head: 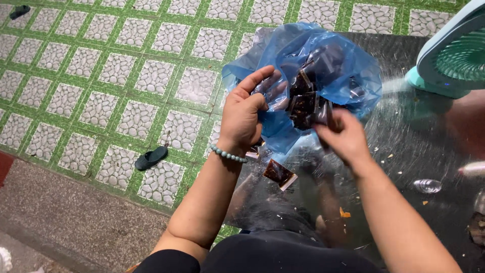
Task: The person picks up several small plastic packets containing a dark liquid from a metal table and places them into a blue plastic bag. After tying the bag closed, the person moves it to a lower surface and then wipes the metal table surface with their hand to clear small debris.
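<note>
Our right hand (343, 136) pinches dark sauce packets (305, 103) at centre frame; our left hand (245, 114) clutches the blue bag (353, 76), mid-filling, needing a wider mouth.

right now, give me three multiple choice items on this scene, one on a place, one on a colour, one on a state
1. Where does the loose dark sauce packet lie?
A. on the glossy dark tabletop, below the hands
B. on the green tiled floor
C. on the fan

2. What colour is the plastic bag?
A. red
B. blue
C. yellow

3. How is the bag held?
A. tied shut, lying alone
B. folded flat under the fan
C. held open by the left hand, with the right hand at its packets

Answers: 1 A, the packet rests on the reflective surface; 2 B, the film is translucent blue; 3 C, the left hand grips the rim and dark packets show inside.
</note>
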